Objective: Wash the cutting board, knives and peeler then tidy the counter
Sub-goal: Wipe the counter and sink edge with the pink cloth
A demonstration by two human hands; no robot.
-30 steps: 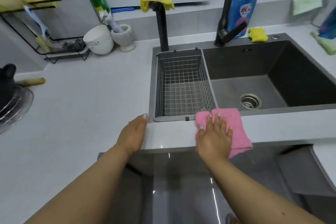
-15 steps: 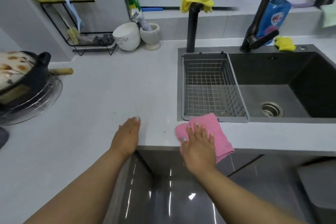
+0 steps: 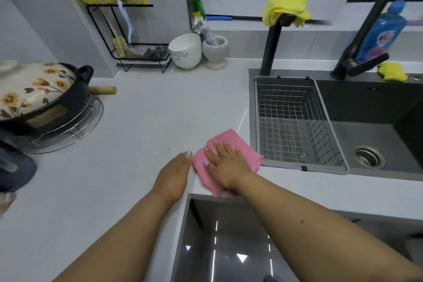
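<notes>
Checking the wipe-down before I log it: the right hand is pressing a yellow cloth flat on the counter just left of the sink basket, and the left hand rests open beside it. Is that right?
Not quite: the cloth under the right hand is pink, not yellow, as the head view shows. The rest holds: it lies flat on the counter left of the sink basket, and the left hand rests open beside it.
</notes>
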